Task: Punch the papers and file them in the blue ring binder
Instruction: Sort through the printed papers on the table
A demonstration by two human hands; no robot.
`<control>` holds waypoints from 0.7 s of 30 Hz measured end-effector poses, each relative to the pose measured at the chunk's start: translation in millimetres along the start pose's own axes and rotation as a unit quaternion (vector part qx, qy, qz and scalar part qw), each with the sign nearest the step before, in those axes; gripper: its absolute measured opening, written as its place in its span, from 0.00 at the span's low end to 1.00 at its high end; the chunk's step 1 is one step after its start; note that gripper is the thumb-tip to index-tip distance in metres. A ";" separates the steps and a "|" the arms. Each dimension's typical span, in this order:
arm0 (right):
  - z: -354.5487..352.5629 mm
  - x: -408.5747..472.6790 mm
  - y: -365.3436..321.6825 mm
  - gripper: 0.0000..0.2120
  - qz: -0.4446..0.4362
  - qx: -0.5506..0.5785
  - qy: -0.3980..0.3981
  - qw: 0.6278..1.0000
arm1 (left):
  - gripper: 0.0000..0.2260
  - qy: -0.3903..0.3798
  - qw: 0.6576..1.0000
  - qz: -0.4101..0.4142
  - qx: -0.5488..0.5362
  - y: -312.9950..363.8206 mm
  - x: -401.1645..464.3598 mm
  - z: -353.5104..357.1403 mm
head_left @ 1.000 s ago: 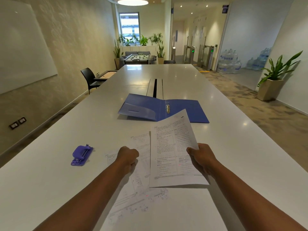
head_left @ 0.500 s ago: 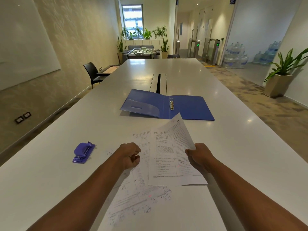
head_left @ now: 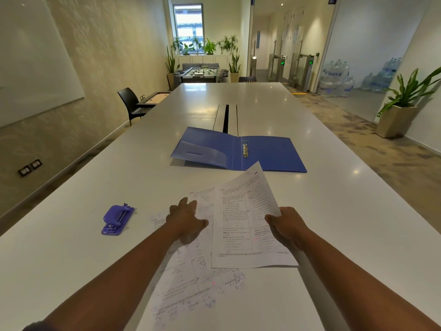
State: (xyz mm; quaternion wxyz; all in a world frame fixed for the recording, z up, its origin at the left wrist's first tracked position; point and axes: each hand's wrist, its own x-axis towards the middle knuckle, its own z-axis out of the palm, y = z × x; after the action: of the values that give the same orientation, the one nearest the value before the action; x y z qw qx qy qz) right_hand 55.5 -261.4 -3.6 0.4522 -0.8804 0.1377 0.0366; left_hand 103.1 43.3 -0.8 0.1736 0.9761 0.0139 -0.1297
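Nearest to us, 2 bare forearms reach forward over a long white bench (head_left: 71, 235). Under them, loose printed papers (head_left: 191, 290) lie flat on the bench, overlapping one another and marked with handwriting.

The right hand (head_left: 285, 226) has its grip closed on the right edge of a printed sheet (head_left: 241, 223), thumb on top and fingers curled beneath. This sheet is raised off the bench at its far end, and its far corner tilts up toward the binder. Its near edge overlaps the loose papers.

The left hand (head_left: 186, 217) is open, with fingers spread and extended, palm down over the loose papers just left of the held sheet. We cannot tell whether it presses on them or hovers just above.

Left of the hands, apart from the papers, a purple hole punch (head_left: 117, 219) sits on the bench.

Beyond the held sheet, near the middle of the bench, the blue ring binder (head_left: 274, 154) lies open. Its left cover is slightly raised and carries a clear pocket, and its metal rings (head_left: 245, 150) stand along the spine. No paper sits on the rings.

Farther off, a black chair (head_left: 131, 103) stands at the left of the bench, a potted plant (head_left: 403, 103) stands on the floor at the right, and a table football game (head_left: 200, 74) stands below a window at the far end of the room.
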 end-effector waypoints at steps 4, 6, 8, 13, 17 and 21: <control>0.6 0.7 0.9 0.03 -0.003 -0.003 -0.001 1.000 | 0.32 0.031 0.999 -0.001 -0.009 -6.4 16.0 -2.4; 0.6 1.0 1.5 0.03 -0.005 -0.002 0.001 1.000 | 0.33 0.048 0.999 -0.005 0.018 -6.5 22.4 -6.1; 0.6 1.3 2.5 0.04 -0.010 -0.006 -0.001 1.000 | 0.32 0.056 0.997 -0.007 0.047 -6.4 28.0 -8.6; 0.2 1.1 5.4 0.04 -0.005 0.009 -0.007 1.000 | 0.30 0.043 0.997 0.002 0.059 -5.2 43.4 -12.1; 0.1 2.7 6.7 0.04 -0.009 0.005 -0.008 1.000 | 0.36 0.026 0.997 0.000 0.074 -2.2 52.0 -19.7; 0.3 4.0 7.0 0.04 -0.004 0.016 -0.012 1.000 | 0.37 0.022 0.996 0.001 0.087 2.7 54.2 -22.3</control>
State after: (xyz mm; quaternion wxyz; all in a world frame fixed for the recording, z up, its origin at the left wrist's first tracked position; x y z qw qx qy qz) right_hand 57.5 -265.9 -10.1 0.4683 -0.8730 0.1293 0.0434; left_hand 161.2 47.4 6.3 0.0879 0.9902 0.0055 -0.1082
